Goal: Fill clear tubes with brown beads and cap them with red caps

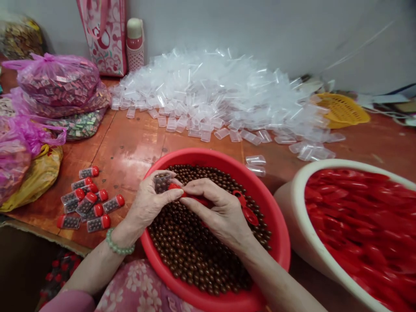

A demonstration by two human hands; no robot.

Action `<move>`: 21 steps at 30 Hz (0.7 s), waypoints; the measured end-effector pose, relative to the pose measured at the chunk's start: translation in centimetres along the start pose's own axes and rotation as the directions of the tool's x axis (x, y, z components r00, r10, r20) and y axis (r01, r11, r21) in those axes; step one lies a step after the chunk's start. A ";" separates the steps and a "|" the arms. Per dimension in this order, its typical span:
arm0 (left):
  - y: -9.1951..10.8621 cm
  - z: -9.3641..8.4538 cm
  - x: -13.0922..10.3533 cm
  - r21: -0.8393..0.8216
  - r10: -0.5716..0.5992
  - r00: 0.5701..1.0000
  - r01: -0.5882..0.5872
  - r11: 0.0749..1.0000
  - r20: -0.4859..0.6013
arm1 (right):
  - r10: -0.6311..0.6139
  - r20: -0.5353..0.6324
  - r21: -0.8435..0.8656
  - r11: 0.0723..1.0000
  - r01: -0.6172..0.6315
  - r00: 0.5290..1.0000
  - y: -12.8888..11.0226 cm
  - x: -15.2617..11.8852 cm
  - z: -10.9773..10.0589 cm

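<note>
My left hand (149,206), wearing a green bead bracelet, is closed around a small clear plastic container (161,183) with brown balls in it. A red cap (174,187) is at the container's end, under my left thumb. The thumb and fingers of my right hand (222,210) pinch at that cap. More red plastic shows beneath the right fingers, partly hidden. Both hands are above a red basin (282,247) holding many shiny brown balls (191,247). Loose red caps (250,215) lie on the balls, right of my right hand.
Filled red-capped containers (87,203) lie at left. Clear empty containers (208,93) form a heap at the back, beside a yellow basket (344,109). A white tub (297,203) of red caps stands right. Tied bags (58,82), a pink bag (105,39) and a bottle (134,43) stand back left.
</note>
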State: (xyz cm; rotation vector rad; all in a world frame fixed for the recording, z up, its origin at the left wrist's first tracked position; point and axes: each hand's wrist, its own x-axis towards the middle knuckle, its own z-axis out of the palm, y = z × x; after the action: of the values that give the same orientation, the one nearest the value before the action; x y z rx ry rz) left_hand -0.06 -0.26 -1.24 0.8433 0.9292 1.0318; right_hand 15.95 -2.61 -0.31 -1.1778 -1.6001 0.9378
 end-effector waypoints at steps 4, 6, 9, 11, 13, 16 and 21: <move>0.3 -0.2 -0.2 0.000 -0.014 1.000 0.014 1.000 0.008 | 0.218 -0.001 0.192 0.958 -0.214 0.976 0.4 0.2 -0.7; 0.5 0.0 -0.2 -0.002 -0.026 0.999 0.026 1.000 0.019 | 0.322 -0.043 0.311 0.904 -0.294 0.946 0.7 0.3 -0.8; 0.6 0.2 -0.1 0.001 -0.049 0.999 0.049 0.999 0.022 | 0.387 -0.089 0.397 0.859 -0.324 0.918 0.8 0.4 -0.6; 0.6 0.3 0.0 -0.001 -0.059 0.998 0.059 0.998 0.018 | 0.382 -0.120 0.361 0.876 -0.318 0.916 0.9 0.3 -0.2; 0.4 0.4 0.1 0.005 -0.060 0.998 0.060 0.998 0.007 | 0.311 -0.149 0.222 0.935 -0.275 0.939 1.1 0.1 0.2; 0.2 0.3 0.1 0.062 -0.039 0.999 0.040 0.997 -0.016 | 0.075 -0.080 -0.081 0.993 -0.081 0.994 1.4 -0.1 0.5; 0.1 0.1 0.0 0.068 -0.030 0.999 0.032 0.997 -0.019 | -0.090 0.161 -0.209 0.970 0.123 0.983 1.0 0.1 0.1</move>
State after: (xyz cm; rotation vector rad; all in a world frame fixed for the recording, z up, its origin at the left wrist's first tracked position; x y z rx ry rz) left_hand 0.00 -0.26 -1.07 0.8747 0.9945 0.9868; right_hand 16.13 -2.30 -1.22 -1.1775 -1.9080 0.8118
